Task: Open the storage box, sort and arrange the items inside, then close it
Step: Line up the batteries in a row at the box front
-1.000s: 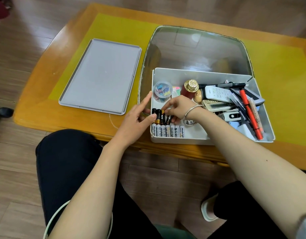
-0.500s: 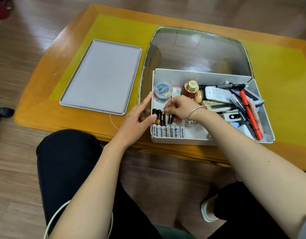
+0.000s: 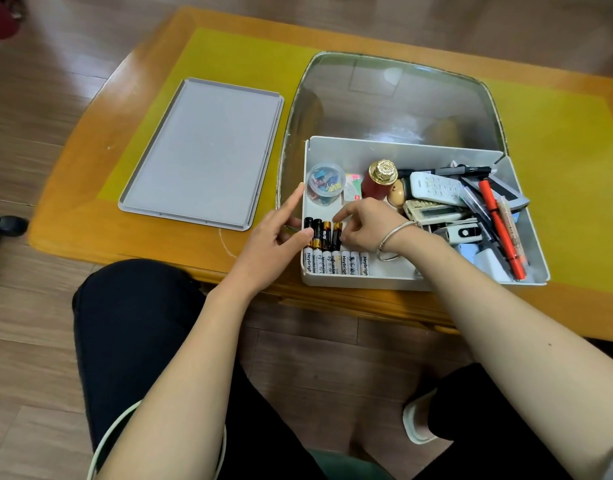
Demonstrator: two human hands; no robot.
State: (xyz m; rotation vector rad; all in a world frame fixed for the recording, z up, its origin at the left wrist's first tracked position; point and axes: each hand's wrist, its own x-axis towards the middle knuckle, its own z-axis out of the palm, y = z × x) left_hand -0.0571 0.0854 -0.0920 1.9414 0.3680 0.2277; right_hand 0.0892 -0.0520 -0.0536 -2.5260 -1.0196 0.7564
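Observation:
The open grey storage box [image 3: 402, 283] sits at the table's near edge. Its flat lid [image 3: 204, 150] lies apart on the left. A row of white batteries [image 3: 336, 263] lines the box's front-left corner, with a row of black batteries [image 3: 319, 233] just behind it. My left hand [image 3: 272, 242] rests over the box's left wall, its thumb against the leftmost black batteries and its index finger stretched out. My right hand [image 3: 365, 221], with a bracelet on the wrist, pinches the rightmost black battery between index finger and thumb.
Further back in the box are a clear tub of clips [image 3: 326, 183] and a red bottle with a gold cap [image 3: 379, 181]. Remotes [image 3: 436, 187], pens and a red marker [image 3: 499, 226] are piled at the right. A glass panel [image 3: 395, 105] is set into the table behind the box.
My right hand has brought a black battery in against the black row, so it now stands in line with the others. My left hand has stayed put.

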